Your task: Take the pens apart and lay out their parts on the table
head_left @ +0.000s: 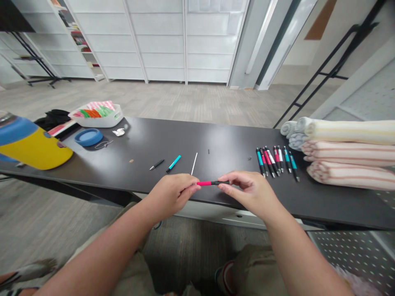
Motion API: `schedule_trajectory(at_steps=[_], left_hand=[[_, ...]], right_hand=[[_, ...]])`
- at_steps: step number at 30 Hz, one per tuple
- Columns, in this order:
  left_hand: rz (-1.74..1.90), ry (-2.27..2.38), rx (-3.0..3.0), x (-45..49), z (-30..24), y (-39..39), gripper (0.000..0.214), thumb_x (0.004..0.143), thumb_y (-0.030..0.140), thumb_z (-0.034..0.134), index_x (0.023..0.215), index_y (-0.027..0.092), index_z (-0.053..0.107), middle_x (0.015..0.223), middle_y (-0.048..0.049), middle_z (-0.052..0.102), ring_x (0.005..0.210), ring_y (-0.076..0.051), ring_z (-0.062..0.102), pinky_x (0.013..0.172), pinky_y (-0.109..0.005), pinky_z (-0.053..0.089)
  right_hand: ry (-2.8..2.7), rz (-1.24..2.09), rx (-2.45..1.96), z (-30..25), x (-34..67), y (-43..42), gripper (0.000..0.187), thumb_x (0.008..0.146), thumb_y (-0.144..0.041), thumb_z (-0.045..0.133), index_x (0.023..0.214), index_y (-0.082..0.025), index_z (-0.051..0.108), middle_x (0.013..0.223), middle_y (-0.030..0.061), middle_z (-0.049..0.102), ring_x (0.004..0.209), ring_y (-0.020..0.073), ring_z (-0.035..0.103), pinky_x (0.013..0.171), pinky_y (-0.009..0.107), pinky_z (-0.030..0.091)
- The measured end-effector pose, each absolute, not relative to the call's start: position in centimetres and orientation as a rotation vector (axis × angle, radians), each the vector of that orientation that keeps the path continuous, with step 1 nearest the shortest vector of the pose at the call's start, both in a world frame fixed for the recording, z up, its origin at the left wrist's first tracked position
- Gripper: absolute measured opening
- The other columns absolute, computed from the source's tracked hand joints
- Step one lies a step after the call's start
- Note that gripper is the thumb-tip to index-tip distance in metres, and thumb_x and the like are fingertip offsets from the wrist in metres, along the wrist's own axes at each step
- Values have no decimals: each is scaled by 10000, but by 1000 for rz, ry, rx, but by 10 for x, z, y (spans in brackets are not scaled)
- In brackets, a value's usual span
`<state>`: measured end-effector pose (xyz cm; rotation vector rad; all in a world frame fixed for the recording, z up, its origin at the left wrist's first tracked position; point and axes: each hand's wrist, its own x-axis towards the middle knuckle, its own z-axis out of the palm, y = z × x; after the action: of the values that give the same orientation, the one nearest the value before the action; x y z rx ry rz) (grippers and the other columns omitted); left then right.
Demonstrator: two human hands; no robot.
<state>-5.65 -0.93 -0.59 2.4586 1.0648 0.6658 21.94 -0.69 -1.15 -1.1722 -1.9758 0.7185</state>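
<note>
At lower centre of the frame, pinching the pen [212, 183] by both ends: left hand [171, 195] on pink, right hand [247, 192] on black, over the table's [222, 137] near edge. Seemingly mid-join of 2 halves, calling for straight alignment. Further right, a row of pens [276, 161].

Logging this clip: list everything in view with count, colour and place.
held pen: one, red and black, between both hands
pen row: about eight, red, teal and black, table right
teal barrel: one, teal, table middle
black piece: one, black, left of barrel
white refill: one, white, right of barrel
towels: one stack, cream and pink-striped, table's right end
tray: one, white, far left of table
blue ring: one, blue, beside tray
curved object: one, yellow and blue, left edge
table: one, black, across view
left hand: one, pinching pen's red end
right hand: one, pinching pen's black end
</note>
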Motion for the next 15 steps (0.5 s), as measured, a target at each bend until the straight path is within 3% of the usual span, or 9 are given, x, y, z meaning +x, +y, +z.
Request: schedule_trajectory(at_steps=[15], left_hand=[[611,1046,2493,-55,-5,-11,309,1100,327,450,1037,172,710,829,-23,671,765,-162,605,716,-282,400]], right_hand=[[-1968,794,-1092,-11,212,-10,117,904,-331,773,976,-251,817,930,11,834,789,169,775,700,246,586]])
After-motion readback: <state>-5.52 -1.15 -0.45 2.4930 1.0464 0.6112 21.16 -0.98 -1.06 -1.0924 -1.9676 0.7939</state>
